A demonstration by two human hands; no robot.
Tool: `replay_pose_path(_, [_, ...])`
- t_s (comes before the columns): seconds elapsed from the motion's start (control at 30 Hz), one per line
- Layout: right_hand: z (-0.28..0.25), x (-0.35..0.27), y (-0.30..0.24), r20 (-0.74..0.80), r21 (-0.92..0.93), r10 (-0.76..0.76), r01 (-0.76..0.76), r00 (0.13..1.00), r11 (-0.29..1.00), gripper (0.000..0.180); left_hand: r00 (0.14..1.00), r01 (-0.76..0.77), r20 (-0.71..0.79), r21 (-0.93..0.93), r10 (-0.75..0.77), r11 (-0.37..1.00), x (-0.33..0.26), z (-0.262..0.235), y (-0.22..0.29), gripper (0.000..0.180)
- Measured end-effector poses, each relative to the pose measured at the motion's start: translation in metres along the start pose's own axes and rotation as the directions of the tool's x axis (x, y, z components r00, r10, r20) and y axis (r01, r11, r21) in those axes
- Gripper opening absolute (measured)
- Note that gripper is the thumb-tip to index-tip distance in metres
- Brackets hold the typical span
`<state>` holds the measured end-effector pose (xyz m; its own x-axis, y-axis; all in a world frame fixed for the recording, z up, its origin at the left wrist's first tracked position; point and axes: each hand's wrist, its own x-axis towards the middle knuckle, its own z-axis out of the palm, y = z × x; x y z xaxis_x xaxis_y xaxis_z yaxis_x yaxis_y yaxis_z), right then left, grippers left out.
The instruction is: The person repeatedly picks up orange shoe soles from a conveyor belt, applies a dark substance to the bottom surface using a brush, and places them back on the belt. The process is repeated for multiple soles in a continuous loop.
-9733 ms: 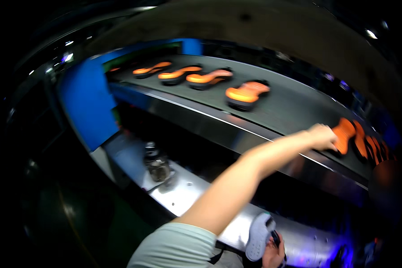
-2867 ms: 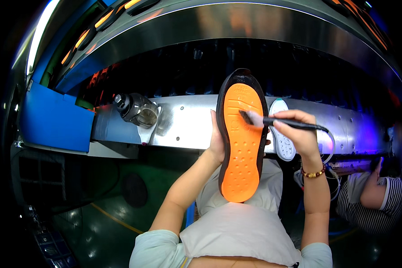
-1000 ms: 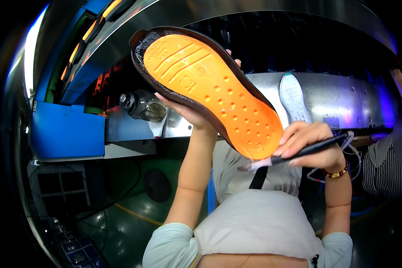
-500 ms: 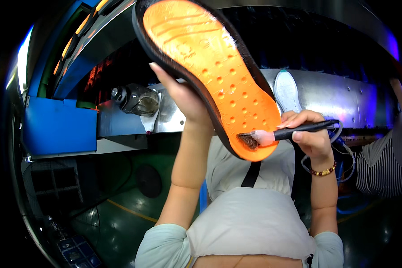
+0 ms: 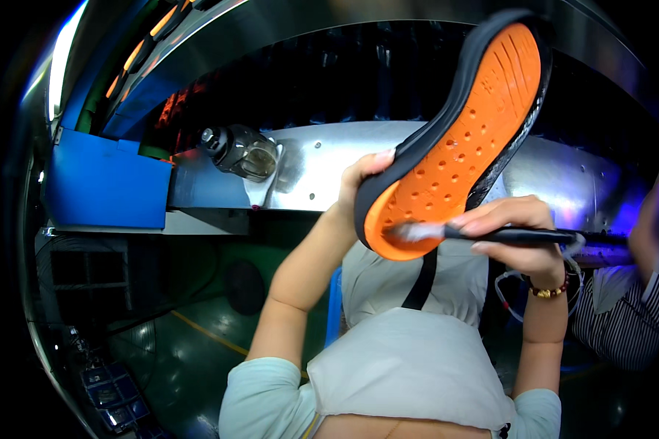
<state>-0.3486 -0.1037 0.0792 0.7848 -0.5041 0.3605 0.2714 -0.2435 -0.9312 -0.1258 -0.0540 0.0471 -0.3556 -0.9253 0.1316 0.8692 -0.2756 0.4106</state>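
Your left fingers (image 5: 379, 160) are closed on the black edge of the orange-faced sole (image 5: 458, 157), thumb showing, the others hidden behind it. From there the sole slants up and away to the right, past your right fingers (image 5: 495, 214). Those 5 are pinched around the black handle of the brush (image 5: 516, 235), with little gap; its blurred bristles lie just left of them, over the sole's rounded near end. Left of your left fingers, a dark bottle (image 5: 247, 152) leans on the metal counter (image 5: 335, 157).
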Motion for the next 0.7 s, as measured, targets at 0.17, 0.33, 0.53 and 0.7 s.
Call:
replay_pose_path(0.17, [-0.025,0.007,-0.021,0.367,-0.099,-0.035,0.076,0.930,0.992,0.016,0.920,0.298,-0.289,0.072,-0.266,0.952,-0.004,-0.008,0.004,0.034])
replay_pose_path(0.33, [-0.026,0.017,-0.006,0.434,-0.033,-0.009,0.026,0.901,0.999,0.018,0.768,0.504,-0.502,0.091,-0.397,0.859,0.000,0.020,0.003,0.039])
replay_pose_path(0.53, [-0.048,0.020,-0.023,0.591,-0.147,0.083,0.006,0.802,0.989,0.018,0.747,0.619,-0.489,0.262,-0.451,0.741,-0.010,0.015,0.010,0.044])
replay_pose_path(0.7, [-0.041,0.015,-0.007,0.560,-0.174,0.144,-0.054,0.815,0.983,0.016,0.673,0.709,-0.587,0.341,-0.450,0.617,-0.012,0.026,0.014,0.048])
